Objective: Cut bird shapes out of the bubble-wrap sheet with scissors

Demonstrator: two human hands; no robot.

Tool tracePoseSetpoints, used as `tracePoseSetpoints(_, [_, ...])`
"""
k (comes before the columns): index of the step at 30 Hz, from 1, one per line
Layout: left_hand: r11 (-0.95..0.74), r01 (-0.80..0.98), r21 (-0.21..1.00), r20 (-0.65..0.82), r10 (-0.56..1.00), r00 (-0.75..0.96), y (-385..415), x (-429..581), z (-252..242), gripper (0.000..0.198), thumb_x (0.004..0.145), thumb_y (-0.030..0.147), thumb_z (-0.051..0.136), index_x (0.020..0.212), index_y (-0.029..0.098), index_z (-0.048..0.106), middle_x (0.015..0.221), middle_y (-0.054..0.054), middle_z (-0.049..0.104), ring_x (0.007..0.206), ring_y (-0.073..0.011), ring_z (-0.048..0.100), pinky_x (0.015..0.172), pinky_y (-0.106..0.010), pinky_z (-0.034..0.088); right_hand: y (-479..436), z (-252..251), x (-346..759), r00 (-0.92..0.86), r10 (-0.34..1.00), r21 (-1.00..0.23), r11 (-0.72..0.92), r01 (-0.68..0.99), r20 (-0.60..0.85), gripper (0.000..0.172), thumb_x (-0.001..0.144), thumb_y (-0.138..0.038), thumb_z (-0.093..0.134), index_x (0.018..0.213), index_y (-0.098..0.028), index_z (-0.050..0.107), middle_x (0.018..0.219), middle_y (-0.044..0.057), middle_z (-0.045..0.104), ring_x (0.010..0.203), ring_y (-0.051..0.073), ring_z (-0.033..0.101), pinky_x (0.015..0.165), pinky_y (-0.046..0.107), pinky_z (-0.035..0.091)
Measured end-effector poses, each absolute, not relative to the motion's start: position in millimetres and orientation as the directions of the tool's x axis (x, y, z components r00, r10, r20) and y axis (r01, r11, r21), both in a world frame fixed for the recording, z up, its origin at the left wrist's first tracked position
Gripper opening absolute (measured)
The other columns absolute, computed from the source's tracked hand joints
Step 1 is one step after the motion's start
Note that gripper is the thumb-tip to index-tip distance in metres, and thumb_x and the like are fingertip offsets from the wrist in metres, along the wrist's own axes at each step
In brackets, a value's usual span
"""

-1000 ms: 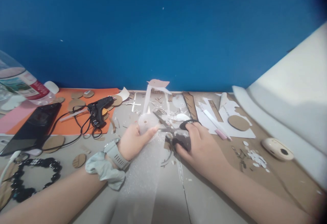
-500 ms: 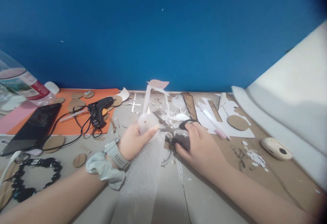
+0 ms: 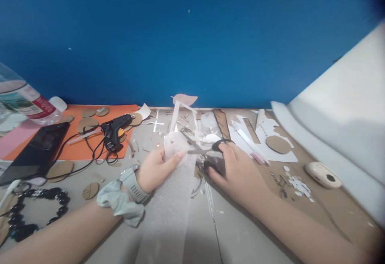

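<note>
The blue wall (image 3: 192, 43) fills the upper half of your view; below it runs the grey tabletop (image 3: 203, 232), with the curved white panel (image 3: 345, 83) along your right. Compared with the earlier frame, the things at your left sit slightly further left in view, while the layout of the tabletop is unchanged. The orange sheet (image 3: 80, 149) lies far left, with the black glue gun (image 3: 114, 129) and cardboard discs on it. The translucent strip (image 3: 168, 220) extends toward you from beneath your left hand (image 3: 156, 169). At the left edge stands the clear bottle (image 3: 22, 99); a pinkish layer shows inside, just above the label, but you cannot tell whether it is liquid. The black phone (image 3: 36, 151) lies in front of the bottle. Your left hand is closed, thumb on top, gripping the white disc (image 3: 174, 145) and the strip below it; you cannot tell whether the two are joined. Your right hand (image 3: 240, 167) is curled through the handles of the scissors (image 3: 204, 151), whose blades remain spread as before. The lower blade points at your left thumb, beside the disc; contact cannot be told. Small white chips (image 3: 299, 185) lie at right.
</note>
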State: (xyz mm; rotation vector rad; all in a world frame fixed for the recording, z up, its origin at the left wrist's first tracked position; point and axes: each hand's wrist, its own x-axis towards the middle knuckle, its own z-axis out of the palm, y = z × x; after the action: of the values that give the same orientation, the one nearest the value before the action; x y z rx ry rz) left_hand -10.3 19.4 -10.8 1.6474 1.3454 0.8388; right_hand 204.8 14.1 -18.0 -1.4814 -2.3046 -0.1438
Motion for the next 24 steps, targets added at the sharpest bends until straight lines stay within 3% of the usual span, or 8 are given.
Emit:
tracePoseSetpoints(5, [-0.105, 0.499, 0.860, 0.007, 0.981, 0.193, 19.2, -8.8, -10.3, 0.031, 0.081, 0.039, 0.049, 0.065, 0.014, 0.057, 0.064, 0.001, 0.061, 0.056, -0.0115, 0.053, 0.053, -0.020, 0.042, 13.2, -20.2, 202.5, -0.353, 0.847, -0.119, 0.429, 0.895, 0.398, 0.031, 0.071, -0.033, 0.055, 0.096, -0.017, 0.046, 0.085, 0.007, 0.055, 0.076, 0.023, 0.054, 0.061, 0.031, 0.041])
tracePoseSetpoints(11, [-0.109, 0.498, 0.860, 0.001, 0.977, 0.211, 18.9, -7.7, -9.4, 0.032, 0.082, 0.039, 0.048, 0.063, 0.014, 0.055, 0.060, 0.003, 0.058, 0.049, -0.0088, 0.046, 0.047, -0.019, 0.037, 13.1, -20.9, 201.8, -0.371, 0.827, -0.060, 0.434, 0.899, 0.423, 0.033, 0.070, -0.033, 0.055, 0.096, -0.015, 0.046, 0.085, 0.008, 0.055, 0.076, 0.023, 0.053, 0.061, 0.031, 0.041])
tracePoseSetpoints(19, [-0.107, 0.476, 0.873, -0.001, 0.975, 0.221, 17.7, -9.0, -10.3, 0.032, 0.083, 0.039, 0.047, 0.068, 0.014, 0.059, 0.069, 0.001, 0.065, 0.058, -0.0117, 0.055, 0.054, -0.020, 0.042, 11.7, -20.5, 200.7, -0.383, 0.811, 0.001, 0.427, 0.904, 0.442, 0.035, 0.069, -0.033, 0.056, 0.096, -0.014, 0.046, 0.084, 0.008, 0.055, 0.074, 0.023, 0.053, 0.061, 0.030, 0.040])
tracePoseSetpoints(24, [-0.116, 0.450, 0.885, 0.006, 0.971, 0.240, 18.0, -9.3, -10.6, 0.030, 0.083, 0.039, 0.047, 0.079, 0.013, 0.062, 0.079, -0.001, 0.067, 0.072, -0.0153, 0.060, 0.067, -0.022, 0.046, 11.6, -22.4, 200.8, -0.394, 0.805, 0.006, 0.437, 0.900, 0.444, 0.035, 0.069, -0.033, 0.055, 0.097, -0.013, 0.046, 0.085, 0.008, 0.055, 0.076, 0.023, 0.054, 0.061, 0.030, 0.040])
